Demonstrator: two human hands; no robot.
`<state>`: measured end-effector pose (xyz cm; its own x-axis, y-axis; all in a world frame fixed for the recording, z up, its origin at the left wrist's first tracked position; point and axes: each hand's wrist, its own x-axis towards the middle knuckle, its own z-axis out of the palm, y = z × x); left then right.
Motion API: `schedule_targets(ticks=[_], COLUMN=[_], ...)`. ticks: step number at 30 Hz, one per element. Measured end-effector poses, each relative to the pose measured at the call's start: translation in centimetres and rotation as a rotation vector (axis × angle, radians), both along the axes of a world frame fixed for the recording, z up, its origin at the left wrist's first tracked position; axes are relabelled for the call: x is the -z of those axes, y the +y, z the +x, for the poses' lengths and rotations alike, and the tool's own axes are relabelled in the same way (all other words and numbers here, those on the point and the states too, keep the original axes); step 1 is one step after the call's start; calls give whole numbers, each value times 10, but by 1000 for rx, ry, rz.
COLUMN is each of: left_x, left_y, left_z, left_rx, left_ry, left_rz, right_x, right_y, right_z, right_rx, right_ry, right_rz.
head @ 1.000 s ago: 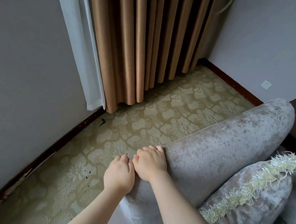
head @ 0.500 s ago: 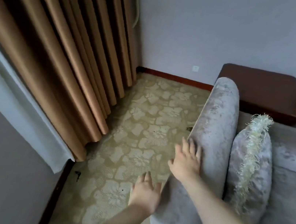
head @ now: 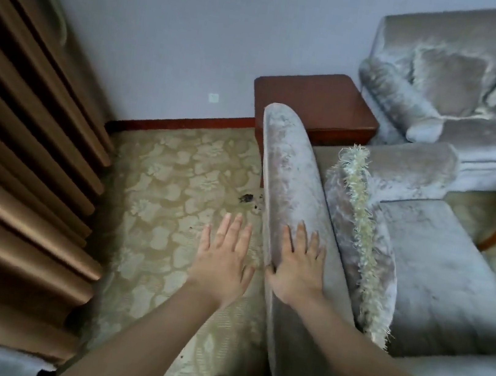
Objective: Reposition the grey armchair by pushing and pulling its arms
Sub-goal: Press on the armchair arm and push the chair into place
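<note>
A second ago both our hands curled over the front end of the armchair's arm [head: 287, 174]; now our right hand [head: 297, 269] lies flat on top of it, fingers straight, and our left hand [head: 223, 261] has come off, spread open over the carpet [head: 170, 182] just left of the arm. Our view has swung right: the curtain [head: 20, 153] has slid to the left edge, and the wooden side table [head: 314, 101] and a second sofa [head: 479, 93] now fill the upper right

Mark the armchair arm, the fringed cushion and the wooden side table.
armchair arm [head: 287, 174]: head view, on its upholstered top.
fringed cushion [head: 360, 224]: head view, on its fringed edge.
side table [head: 314, 101]: head view, on its bare top.
</note>
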<state>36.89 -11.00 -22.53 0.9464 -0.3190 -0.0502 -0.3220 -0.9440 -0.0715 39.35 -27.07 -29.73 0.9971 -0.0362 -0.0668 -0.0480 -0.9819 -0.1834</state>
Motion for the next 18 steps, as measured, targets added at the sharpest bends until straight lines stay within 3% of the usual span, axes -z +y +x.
schedule_targets(ticks=[4, 9, 12, 15, 18], left_x=[6, 15, 21, 29, 23], left_y=[5, 9, 15, 16, 0], left_z=[49, 119, 157, 184, 210], left_rx=[171, 318, 376, 361, 557], left_ry=[41, 42, 46, 98, 56], left_rz=[0, 24, -10, 20, -7], right_x=[3, -1, -9, -19, -22], right_y=[-1, 0, 4, 13, 19], right_z=[-1, 0, 13, 44, 83], right_rx=[8, 2, 54, 235, 435], right_ry=[-61, 15, -57, -45, 7], right_rz=[3, 7, -41, 27, -2])
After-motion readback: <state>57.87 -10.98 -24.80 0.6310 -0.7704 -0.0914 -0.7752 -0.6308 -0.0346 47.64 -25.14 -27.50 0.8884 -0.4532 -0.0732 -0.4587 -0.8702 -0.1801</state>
